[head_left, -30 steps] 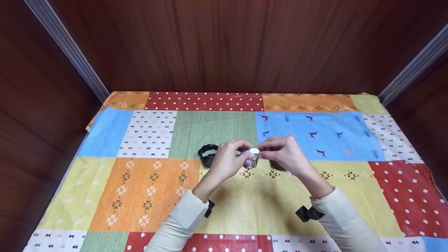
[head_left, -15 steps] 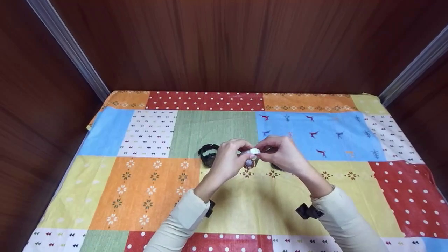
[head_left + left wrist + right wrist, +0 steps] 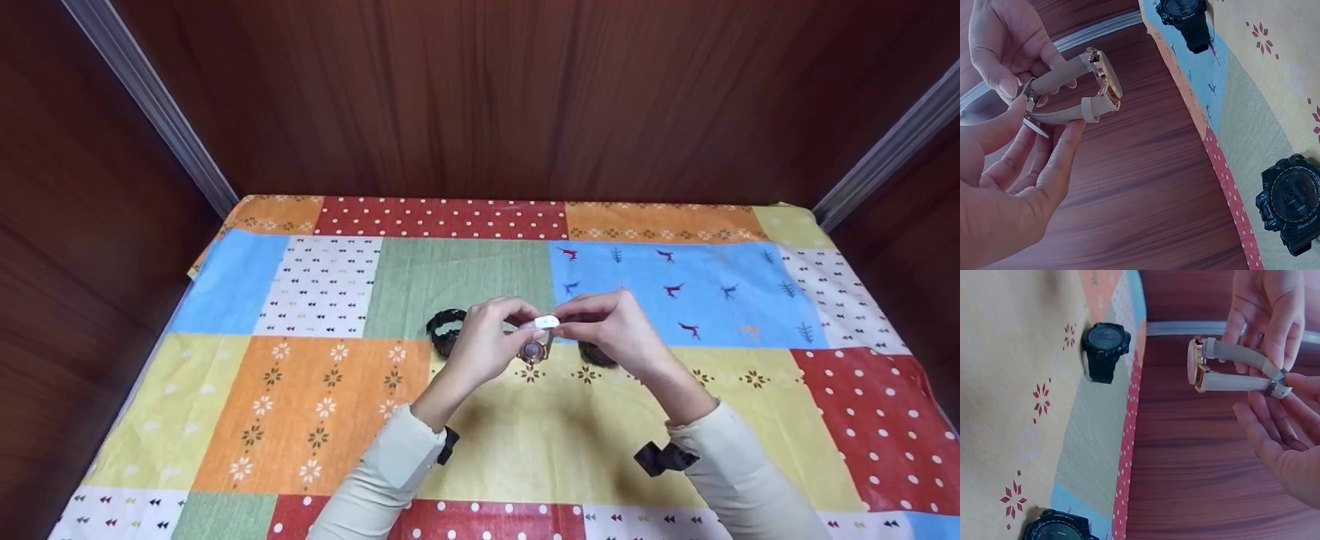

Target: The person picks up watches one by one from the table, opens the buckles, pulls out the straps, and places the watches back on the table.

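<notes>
A wristwatch with a pale strap [image 3: 546, 322] and a gold-coloured case [image 3: 1107, 76] is held up above the table, its strap bent into a loop. My left hand [image 3: 489, 339] pinches the strap at its buckle end between thumb and fingers. From the other side my right hand [image 3: 616, 334] grips the same end, thumb and forefinger at the metal buckle [image 3: 1275, 386]. The case hangs away from both hands, dial outward. In the head view the fingers hide part of the strap.
Two black sport watches lie on the patchwork tablecloth [image 3: 510, 435]: one black watch [image 3: 445, 342] beside my left hand, another black watch [image 3: 598, 355] partly under my right hand. Dark wood panels [image 3: 480, 97] stand behind and at both sides of the table.
My right hand's fingers shifted slightly left over the strap end, then back right, uncovering more of the black watch beneath. The left hand stays nearly still, holding the pale-strapped wristwatch.
</notes>
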Demonstrator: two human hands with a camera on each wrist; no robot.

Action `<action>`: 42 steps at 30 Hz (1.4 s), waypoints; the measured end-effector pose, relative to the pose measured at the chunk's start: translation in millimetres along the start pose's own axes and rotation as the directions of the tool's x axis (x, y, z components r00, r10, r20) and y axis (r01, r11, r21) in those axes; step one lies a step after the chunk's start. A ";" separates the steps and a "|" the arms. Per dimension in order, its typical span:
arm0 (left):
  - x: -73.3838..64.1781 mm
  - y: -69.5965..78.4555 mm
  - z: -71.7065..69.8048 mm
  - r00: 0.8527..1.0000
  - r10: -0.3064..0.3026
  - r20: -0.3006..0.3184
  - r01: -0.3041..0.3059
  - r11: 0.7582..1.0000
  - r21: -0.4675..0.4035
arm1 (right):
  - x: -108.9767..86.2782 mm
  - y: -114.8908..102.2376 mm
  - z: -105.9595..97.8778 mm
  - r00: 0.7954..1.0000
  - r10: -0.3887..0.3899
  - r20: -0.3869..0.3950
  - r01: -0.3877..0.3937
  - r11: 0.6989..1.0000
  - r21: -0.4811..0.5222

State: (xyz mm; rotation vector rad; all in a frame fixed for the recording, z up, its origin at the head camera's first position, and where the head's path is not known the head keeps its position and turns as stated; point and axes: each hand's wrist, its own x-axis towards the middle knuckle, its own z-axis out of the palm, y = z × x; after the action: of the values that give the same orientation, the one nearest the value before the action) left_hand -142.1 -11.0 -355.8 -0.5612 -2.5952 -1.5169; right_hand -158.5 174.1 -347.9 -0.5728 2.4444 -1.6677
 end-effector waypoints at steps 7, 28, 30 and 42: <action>-0.9 2.2 3.0 1.000 0.016 -0.018 -0.015 0.999 0.052 | -0.9 -2.4 2.1 0.996 -0.079 0.036 0.081 0.994 -0.070; -2.2 0.3 2.1 0.999 -0.028 0.015 0.029 0.999 -0.045 | -2.1 -0.6 -3.0 0.999 0.043 0.008 -0.043 0.999 -0.003; -2.7 0.6 3.2 1.000 -0.019 0.007 0.019 1.000 0.001 | -2.0 -0.1 -2.4 0.999 0.031 0.024 -0.031 0.999 -0.015; -3.3 3.0 4.7 1.000 -0.009 0.005 0.008 0.999 0.041 | -1.1 -4.4 1.7 0.997 -0.058 0.060 0.065 0.988 -0.138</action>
State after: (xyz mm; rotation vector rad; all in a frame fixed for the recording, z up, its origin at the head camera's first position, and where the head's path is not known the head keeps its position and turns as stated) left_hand -137.5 -6.6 -356.5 -0.5518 -2.6298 -1.4628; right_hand -155.9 171.6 -344.6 -0.7099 2.5418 -1.4880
